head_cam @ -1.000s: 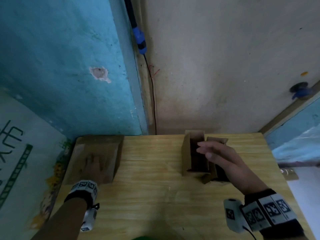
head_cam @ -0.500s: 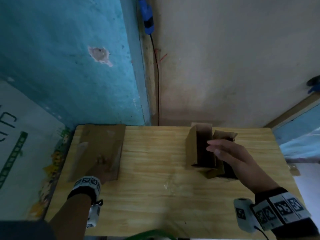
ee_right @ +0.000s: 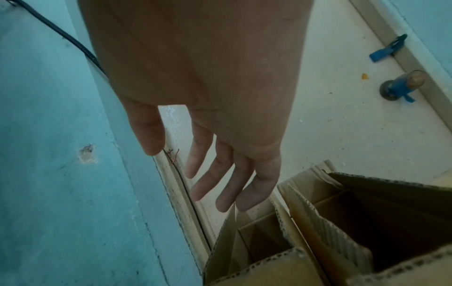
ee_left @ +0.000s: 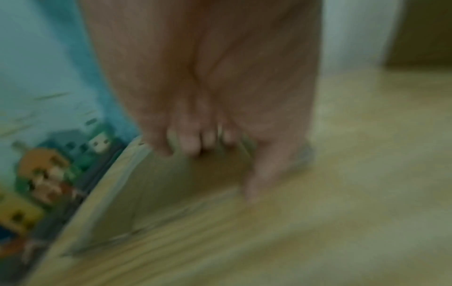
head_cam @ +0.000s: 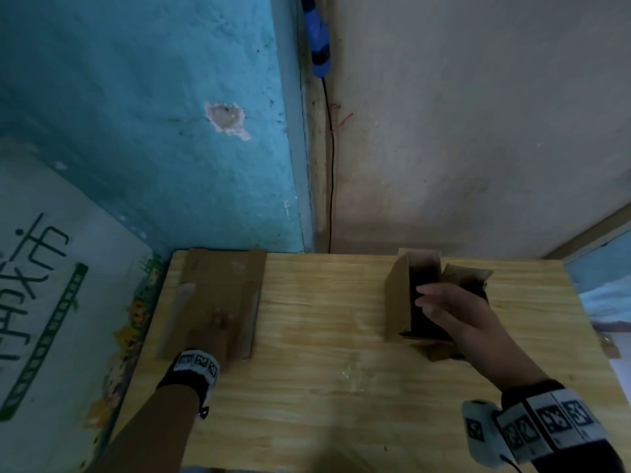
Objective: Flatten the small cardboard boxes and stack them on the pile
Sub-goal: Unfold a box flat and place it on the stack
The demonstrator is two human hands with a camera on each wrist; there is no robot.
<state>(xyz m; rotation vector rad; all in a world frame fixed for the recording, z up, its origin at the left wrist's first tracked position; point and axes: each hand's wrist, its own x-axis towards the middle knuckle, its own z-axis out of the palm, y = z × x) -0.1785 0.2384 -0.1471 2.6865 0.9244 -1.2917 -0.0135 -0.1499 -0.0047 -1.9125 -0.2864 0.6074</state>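
Note:
A pile of flattened cardboard (head_cam: 218, 285) lies at the table's far left corner. My left hand (head_cam: 222, 320) rests flat on its near half; in the blurred left wrist view the fingertips (ee_left: 190, 145) press down on the cardboard (ee_left: 190, 185). Two small open boxes stand upright at the right: one box (head_cam: 397, 295) and a second box (head_cam: 467, 278) beside it. My right hand (head_cam: 430, 302) hovers over them with straight, spread fingers and holds nothing. In the right wrist view the fingers (ee_right: 229, 185) hang just above the first box's rim (ee_right: 276, 211), with the second box (ee_right: 325, 228) to its right.
The wooden table (head_cam: 324, 387) stands in a corner between a blue wall (head_cam: 153, 114) and a beige wall (head_cam: 461, 131). A black cable (head_cam: 330, 165) runs down the corner. A printed board (head_cam: 51, 302) leans at the left.
The head view has shifted a little. My left hand stays on the pile and my right hand stays over the upright boxes, its fingers spread a bit wider.

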